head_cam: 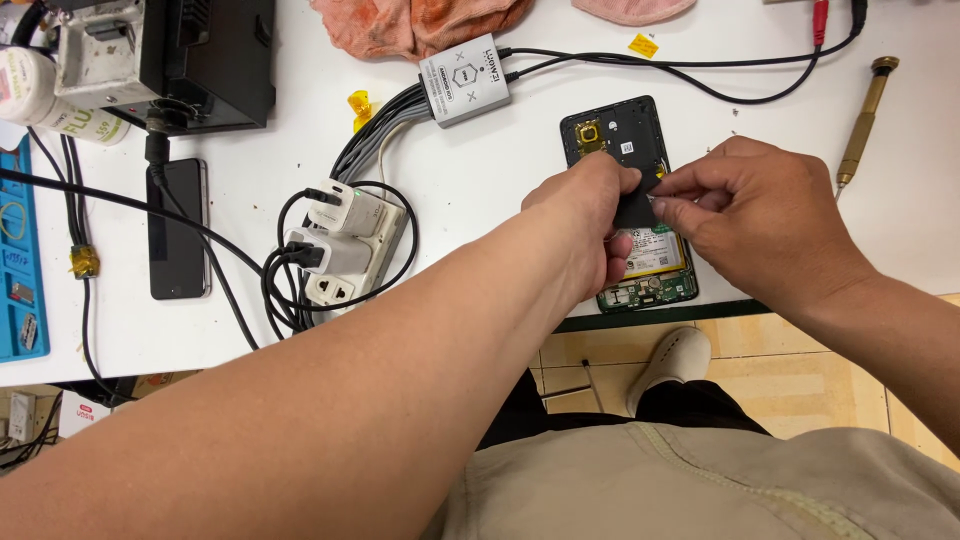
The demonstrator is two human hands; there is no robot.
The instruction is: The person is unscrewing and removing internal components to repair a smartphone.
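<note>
Head view: left hand and right hand together, both pinching black strip over opened phone; back already off, board exposed; screwdriver at 2 o'clock.

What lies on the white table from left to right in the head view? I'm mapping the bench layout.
Blue plastic tray → black smartphone lying flat → white power strip with chargers → opened phone with exposed circuit board → brass-handled screwdriver.

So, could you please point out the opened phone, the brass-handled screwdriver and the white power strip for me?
opened phone (pixel 628 135): head view, on the dark upper frame beside the camera module.
brass-handled screwdriver (pixel 866 118): head view, on the middle of its handle.
white power strip (pixel 372 262): head view, on its bare white casing.
</note>
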